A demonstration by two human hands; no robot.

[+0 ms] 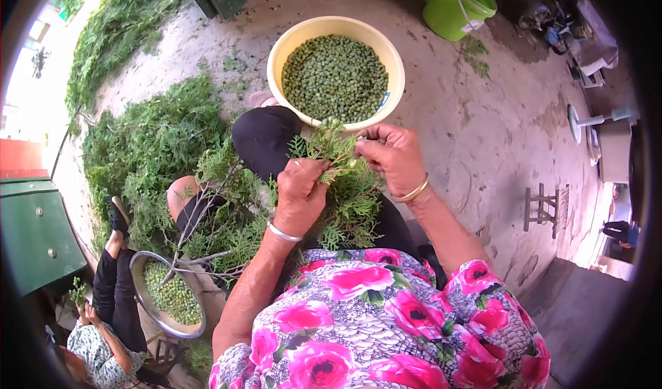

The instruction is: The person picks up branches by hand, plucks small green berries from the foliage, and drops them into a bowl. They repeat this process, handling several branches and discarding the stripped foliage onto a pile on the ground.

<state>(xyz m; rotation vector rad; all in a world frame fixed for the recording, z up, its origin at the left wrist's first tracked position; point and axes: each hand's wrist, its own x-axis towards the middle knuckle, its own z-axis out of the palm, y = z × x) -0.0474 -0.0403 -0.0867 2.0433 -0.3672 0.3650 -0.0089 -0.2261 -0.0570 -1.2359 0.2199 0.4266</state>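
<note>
My left hand [301, 186], with a ring and a silver bangle, is closed round the stem of a leafy green conifer sprig [336, 148]. Thumb and fingers of my right hand [394, 156] are pinched together at the sprig's right side; what sits between the fingertips is too small to make out. More of the cut branch [345, 217] lies over my lap beneath both hands. Just beyond them stands a cream basin [396, 79] holding many small round green cones or seeds [334, 75].
A heap of cut green branches [158, 134] covers the floor to the left. A metal basin [141, 296] of paler green cones stands lower left, near another person [103, 347] holding a sprig. A green bucket [448, 10] and a small wooden stool [543, 208] are at right.
</note>
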